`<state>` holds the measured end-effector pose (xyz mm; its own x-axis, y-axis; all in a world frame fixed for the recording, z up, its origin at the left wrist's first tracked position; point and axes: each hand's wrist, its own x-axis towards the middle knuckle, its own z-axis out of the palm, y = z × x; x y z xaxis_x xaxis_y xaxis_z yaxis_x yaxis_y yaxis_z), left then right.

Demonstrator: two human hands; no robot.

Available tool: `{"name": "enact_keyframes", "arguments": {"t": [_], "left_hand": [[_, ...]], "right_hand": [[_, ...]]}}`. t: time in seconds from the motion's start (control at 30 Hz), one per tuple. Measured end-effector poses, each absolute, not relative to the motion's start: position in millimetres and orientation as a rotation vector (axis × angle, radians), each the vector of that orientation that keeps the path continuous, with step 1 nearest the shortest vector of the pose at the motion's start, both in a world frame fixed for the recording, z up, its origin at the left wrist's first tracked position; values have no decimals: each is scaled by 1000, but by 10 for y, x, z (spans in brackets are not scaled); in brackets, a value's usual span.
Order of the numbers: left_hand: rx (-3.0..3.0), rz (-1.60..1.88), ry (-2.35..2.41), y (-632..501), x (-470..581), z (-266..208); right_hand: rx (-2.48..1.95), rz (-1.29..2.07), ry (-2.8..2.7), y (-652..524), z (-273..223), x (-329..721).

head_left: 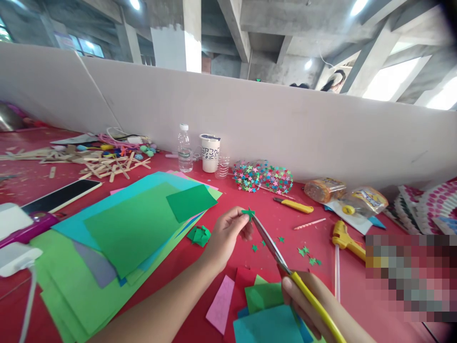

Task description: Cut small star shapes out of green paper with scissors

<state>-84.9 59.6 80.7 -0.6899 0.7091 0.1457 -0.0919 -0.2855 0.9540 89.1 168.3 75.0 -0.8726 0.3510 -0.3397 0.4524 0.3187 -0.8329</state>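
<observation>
Between the thumb and fingers of my left hand (228, 233) is a small green paper star (249, 213). My right hand (309, 295) grips yellow-handled scissors (273, 247), their blade tips touching or right beside the star. Several cut green stars (303, 251) lie on the red table (264, 262) below and right of the blades. A crumpled green paper piece (199, 236) rests left of my left hand. Under and beside my right hand are pink, green and blue paper pieces (267, 324).
Stacked coloured sheets (135, 224) and a phone (64, 194) cover the left. Behind stand a water bottle (184, 150), a white cup (210, 152) and star-filled plastic containers (262, 176). A yellow utility knife (294, 205), a pink pencil-like stick (309, 224) and a glue gun (344, 237) lie right.
</observation>
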Motion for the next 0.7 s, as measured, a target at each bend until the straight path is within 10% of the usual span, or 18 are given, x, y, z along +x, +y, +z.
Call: {"name": "enact_keyframes", "arguments": {"t": [0.7], "left_hand": [[954, 1906, 1502, 576, -962, 821]], "right_hand": [[874, -1624, 2354, 1668, 942, 875]]}}
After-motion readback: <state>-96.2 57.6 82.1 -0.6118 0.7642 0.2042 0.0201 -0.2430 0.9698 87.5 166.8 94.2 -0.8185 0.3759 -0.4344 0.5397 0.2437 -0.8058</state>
